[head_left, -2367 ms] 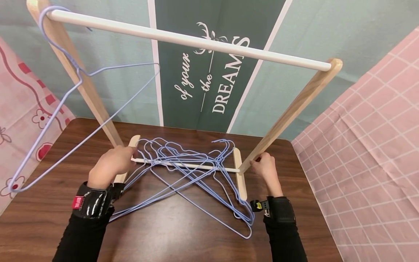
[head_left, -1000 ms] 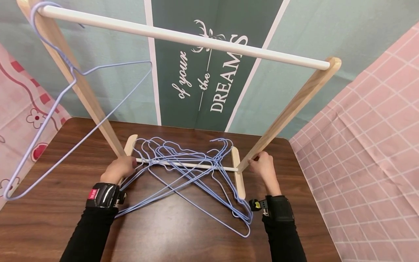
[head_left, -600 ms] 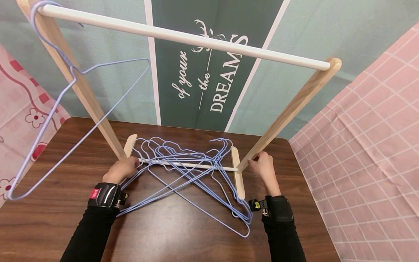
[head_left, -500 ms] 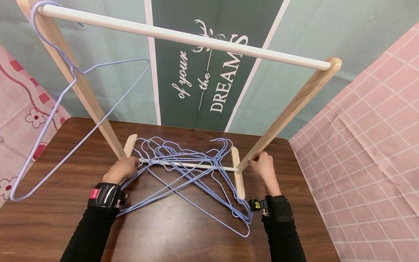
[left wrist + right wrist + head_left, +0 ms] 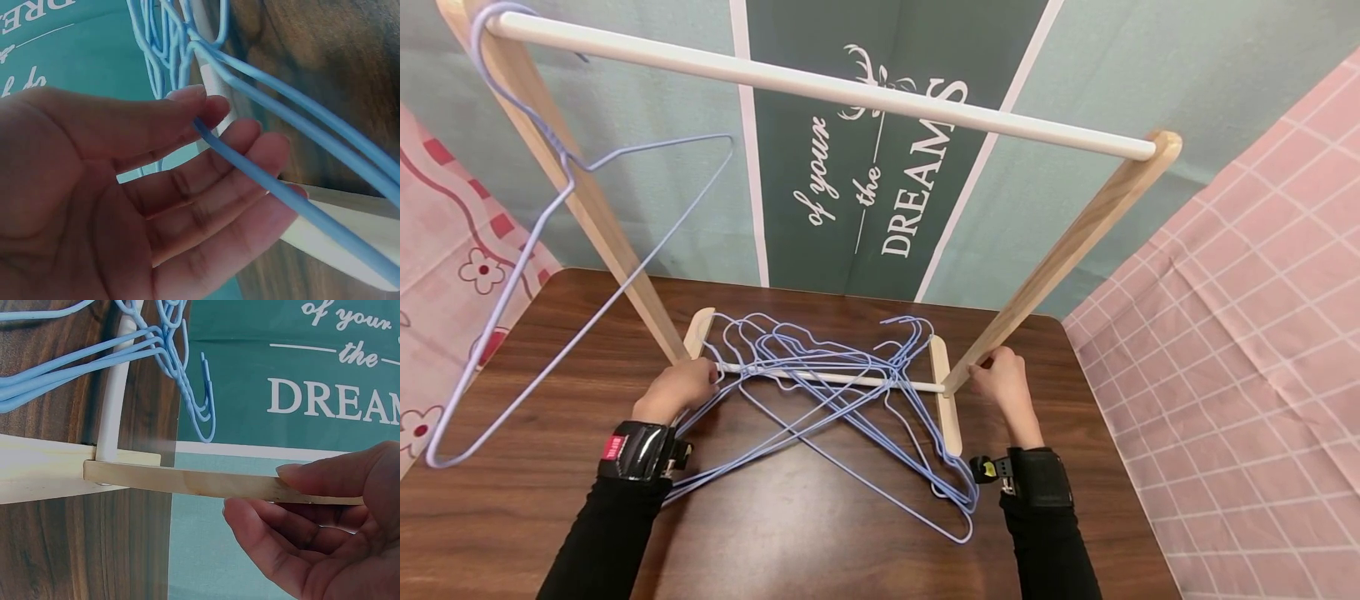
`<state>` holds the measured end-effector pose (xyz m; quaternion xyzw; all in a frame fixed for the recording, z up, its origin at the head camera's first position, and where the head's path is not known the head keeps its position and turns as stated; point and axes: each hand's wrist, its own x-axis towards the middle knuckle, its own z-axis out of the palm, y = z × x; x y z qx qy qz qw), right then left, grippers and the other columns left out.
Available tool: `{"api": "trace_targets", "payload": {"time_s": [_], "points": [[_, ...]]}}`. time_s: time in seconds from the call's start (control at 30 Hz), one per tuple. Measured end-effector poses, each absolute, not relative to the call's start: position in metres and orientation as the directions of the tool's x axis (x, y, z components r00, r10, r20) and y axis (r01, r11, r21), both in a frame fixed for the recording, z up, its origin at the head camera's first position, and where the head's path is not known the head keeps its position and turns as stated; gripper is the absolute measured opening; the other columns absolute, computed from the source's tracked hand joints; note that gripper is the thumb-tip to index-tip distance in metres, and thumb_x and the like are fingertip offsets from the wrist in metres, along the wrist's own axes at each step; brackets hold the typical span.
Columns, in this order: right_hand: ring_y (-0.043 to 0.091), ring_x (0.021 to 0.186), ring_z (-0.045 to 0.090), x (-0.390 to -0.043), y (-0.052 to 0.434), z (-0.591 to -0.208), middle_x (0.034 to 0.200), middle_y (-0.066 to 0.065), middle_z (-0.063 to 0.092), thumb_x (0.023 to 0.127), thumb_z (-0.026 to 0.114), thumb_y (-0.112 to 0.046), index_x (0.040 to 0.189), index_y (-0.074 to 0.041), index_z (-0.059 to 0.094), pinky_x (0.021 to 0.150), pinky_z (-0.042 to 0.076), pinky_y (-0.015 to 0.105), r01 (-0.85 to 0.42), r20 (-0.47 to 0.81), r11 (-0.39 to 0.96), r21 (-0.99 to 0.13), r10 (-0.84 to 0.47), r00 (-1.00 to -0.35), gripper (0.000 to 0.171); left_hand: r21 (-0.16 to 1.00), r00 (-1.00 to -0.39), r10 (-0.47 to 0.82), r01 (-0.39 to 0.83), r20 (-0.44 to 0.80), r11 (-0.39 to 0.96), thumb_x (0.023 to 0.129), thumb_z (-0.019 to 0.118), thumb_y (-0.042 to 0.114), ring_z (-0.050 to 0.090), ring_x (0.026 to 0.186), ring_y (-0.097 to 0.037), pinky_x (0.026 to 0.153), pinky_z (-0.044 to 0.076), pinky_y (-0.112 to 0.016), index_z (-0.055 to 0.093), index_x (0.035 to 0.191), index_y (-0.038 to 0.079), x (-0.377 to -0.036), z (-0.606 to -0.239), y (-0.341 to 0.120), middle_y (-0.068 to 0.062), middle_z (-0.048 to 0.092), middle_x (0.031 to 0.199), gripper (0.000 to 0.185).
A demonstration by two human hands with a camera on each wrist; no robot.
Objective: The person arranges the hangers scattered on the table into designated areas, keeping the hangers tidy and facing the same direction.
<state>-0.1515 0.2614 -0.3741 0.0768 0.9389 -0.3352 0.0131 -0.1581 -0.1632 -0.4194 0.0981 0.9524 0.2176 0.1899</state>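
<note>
In the left wrist view my left hand (image 5: pixel 673 392) pinches a light-blue wire hanger (image 5: pixel 262 177) between thumb and index finger, its other fingers loosely bent beneath. That hanger belongs to a tangled heap of several blue hangers (image 5: pixel 895 375) lying over the rack's lower white bar. My right hand (image 5: pixel 1002 379) grips the rack's right wooden post (image 5: pixel 1051 271) low down, thumb on one side and fingers on the other, as the right wrist view shows. One blue hanger (image 5: pixel 566 158) hangs by its hook from the left end of the upper white bar (image 5: pixel 820 86).
The rack stands on two wooden feet, the left foot (image 5: pixel 698 329) and the right foot (image 5: pixel 950 425). Brown wood-grain table (image 5: pixel 820 533) lies below. A green curtain (image 5: pixel 887 250) with lettering hangs behind, with pink cloths (image 5: pixel 1247 333) at the sides.
My left hand has shifted right and down beside the left foot, then drawn slightly back with the hanger. The hung hanger has swung a little. My right hand keeps its place.
</note>
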Motion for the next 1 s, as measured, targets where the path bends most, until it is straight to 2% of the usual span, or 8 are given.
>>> {"api": "trace_targets", "payload": {"time_s": [0.13, 0.37, 0.63, 1.0], "points": [[0.027, 0.056, 0.061, -0.152, 0.262, -0.375, 0.067, 0.02, 0.061, 0.085, 0.057, -0.002, 0.092, 0.015, 0.059, 0.047, 0.043, 0.028, 0.136, -0.056, 0.779, -0.612, 0.129, -0.99, 0.019, 0.441, -0.913, 0.269, 0.114, -0.307, 0.89, 0.083, 0.056, 0.007, 0.046, 0.061, -0.021, 0.053, 0.036, -0.032, 0.056, 0.069, 0.005, -0.157, -0.415, -0.162, -0.007, 0.049, 0.066, 0.013], [0.023, 0.054, 0.06, -0.152, 0.262, -0.375, 0.069, 0.021, 0.061, 0.085, 0.056, -0.002, 0.093, 0.015, 0.059, 0.047, 0.044, 0.029, 0.141, -0.06, 0.774, -0.617, 0.132, -0.989, 0.019, 0.452, -0.915, 0.315, 0.176, -0.253, 0.874, 0.083, 0.056, 0.004, 0.044, 0.059, -0.019, 0.054, 0.034, -0.031, 0.052, 0.068, 0.008, -0.153, -0.405, -0.157, -0.005, 0.046, 0.063, 0.016], [0.033, 0.062, 0.063, -0.151, 0.262, -0.375, 0.072, 0.024, 0.061, 0.085, 0.055, -0.002, 0.095, 0.016, 0.057, 0.048, 0.046, 0.03, 0.144, -0.063, 0.77, -0.622, 0.134, -0.989, 0.021, 0.447, -0.916, 0.332, 0.206, -0.225, 0.87, 0.081, 0.055, 0.003, 0.043, 0.058, -0.02, 0.053, 0.034, -0.032, 0.054, 0.069, 0.008, -0.147, -0.395, -0.156, -0.005, 0.046, 0.063, 0.013], [0.035, 0.063, 0.062, -0.152, 0.262, -0.375, 0.072, 0.023, 0.061, 0.085, 0.056, -0.002, 0.095, 0.016, 0.058, 0.048, 0.045, 0.03, 0.141, -0.061, 0.779, -0.612, 0.131, -0.99, 0.021, 0.434, -0.915, 0.358, 0.25, -0.186, 0.866, 0.079, 0.053, -0.001, 0.041, 0.059, -0.018, 0.053, 0.033, -0.031, 0.051, 0.066, 0.011, -0.139, -0.382, -0.154, -0.002, 0.044, 0.063, 0.018]]}}
